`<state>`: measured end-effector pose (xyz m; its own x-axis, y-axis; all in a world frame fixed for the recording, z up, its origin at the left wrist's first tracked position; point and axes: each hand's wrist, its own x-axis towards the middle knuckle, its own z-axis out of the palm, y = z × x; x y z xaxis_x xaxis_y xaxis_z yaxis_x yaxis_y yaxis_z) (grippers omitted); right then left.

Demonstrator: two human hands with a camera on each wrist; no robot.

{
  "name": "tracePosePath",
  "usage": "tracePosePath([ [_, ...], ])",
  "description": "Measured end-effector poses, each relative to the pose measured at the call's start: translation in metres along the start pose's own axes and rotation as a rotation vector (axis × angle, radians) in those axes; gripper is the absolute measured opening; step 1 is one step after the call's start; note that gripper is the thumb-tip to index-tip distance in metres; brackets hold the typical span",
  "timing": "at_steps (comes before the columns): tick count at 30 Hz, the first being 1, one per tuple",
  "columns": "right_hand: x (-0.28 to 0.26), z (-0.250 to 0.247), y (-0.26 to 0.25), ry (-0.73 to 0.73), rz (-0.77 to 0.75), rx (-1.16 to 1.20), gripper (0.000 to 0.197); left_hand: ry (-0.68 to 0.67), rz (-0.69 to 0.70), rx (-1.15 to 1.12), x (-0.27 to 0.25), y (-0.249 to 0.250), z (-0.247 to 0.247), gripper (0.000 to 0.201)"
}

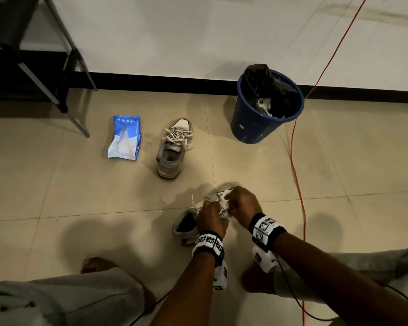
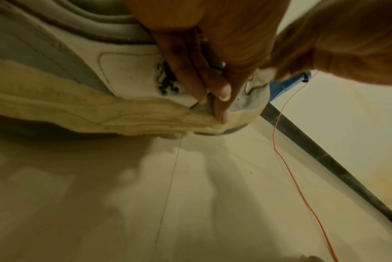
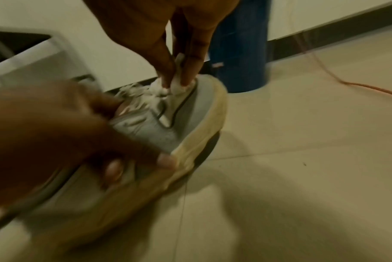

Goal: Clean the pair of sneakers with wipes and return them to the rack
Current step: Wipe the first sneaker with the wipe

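A grey and white sneaker (image 1: 186,223) with a yellowed sole lies on the floor tiles in front of me, toe pointing away. My left hand (image 1: 210,215) grips its upper, fingers (image 2: 215,92) draped down the side to the sole (image 2: 78,109). My right hand (image 1: 242,201) pinches a crumpled white wipe (image 3: 176,86) and presses it onto the toe end of the upper. The second sneaker (image 1: 173,148) stands alone farther out, laces loose. A blue pack of wipes (image 1: 125,137) lies to its left.
A blue bin (image 1: 266,107) lined with a black bag stands at the back right by the wall. An orange cable (image 1: 297,175) runs along the floor on the right. The dark shoe rack (image 1: 33,62) stands at the back left. My bare feet and knees frame the near floor.
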<state>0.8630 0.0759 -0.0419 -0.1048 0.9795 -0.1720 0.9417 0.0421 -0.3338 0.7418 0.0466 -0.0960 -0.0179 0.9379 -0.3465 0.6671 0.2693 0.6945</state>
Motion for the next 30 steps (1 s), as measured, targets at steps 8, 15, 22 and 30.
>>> tracePosePath([
  [8,0.000,0.009,-0.013,-0.068,-0.062,-0.098,0.018,0.002,-0.012,0.018,0.000,0.000,0.003,0.034],
  [15,0.018,0.013,-0.023,-0.129,-0.103,-0.173,0.010,-0.035,-0.045,0.031,0.002,-0.001,0.002,0.027],
  [22,0.036,0.018,-0.023,-0.245,-0.174,-0.285,0.010,-0.053,-0.051,0.060,-0.001,-0.009,0.008,0.037],
  [30,0.031,0.013,-0.008,-0.087,-0.090,-0.243,0.007,-0.079,-0.035,0.117,-0.003,-0.008,0.004,0.038],
])
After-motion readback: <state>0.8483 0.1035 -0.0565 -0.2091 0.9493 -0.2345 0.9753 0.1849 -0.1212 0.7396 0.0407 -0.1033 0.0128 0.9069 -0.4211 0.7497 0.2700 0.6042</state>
